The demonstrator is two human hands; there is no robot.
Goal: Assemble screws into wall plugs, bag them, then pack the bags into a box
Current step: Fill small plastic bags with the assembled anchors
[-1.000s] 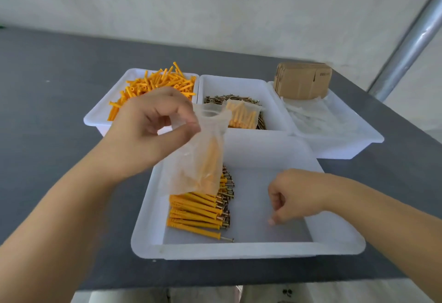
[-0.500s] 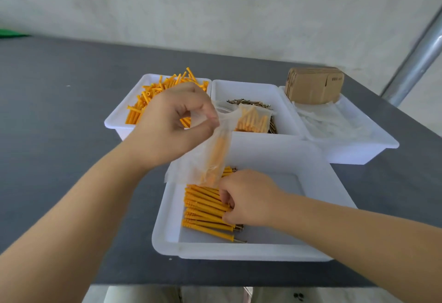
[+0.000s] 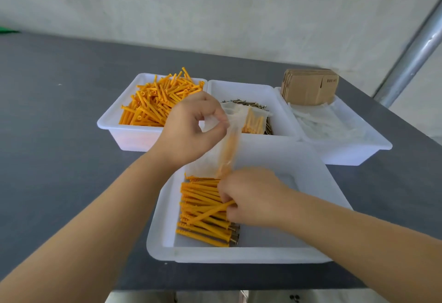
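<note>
My left hand (image 3: 191, 128) pinches the top of a clear plastic bag (image 3: 227, 149) that hangs over the near white tray (image 3: 239, 255) with a few orange plugs inside. In that tray lies a pile of assembled orange plugs with screws (image 3: 203, 226). My right hand (image 3: 251, 197) rests on the pile and pinches one assembled plug (image 3: 210, 211), lifted at a slant. A filled bag (image 3: 253, 123) lies on the screws (image 3: 244, 103) in the middle back tray.
The back left tray (image 3: 114, 121) is heaped with loose orange plugs. The back right tray (image 3: 382, 144) holds empty clear bags (image 3: 330, 123) and a stack of flat cardboard boxes (image 3: 311, 87). A metal pole (image 3: 416, 51) stands at the right of the grey table.
My right hand moved left from the bare tray floor onto the pile and picked up one plug. The left hand keeps holding the bag; the camera view shifted.
</note>
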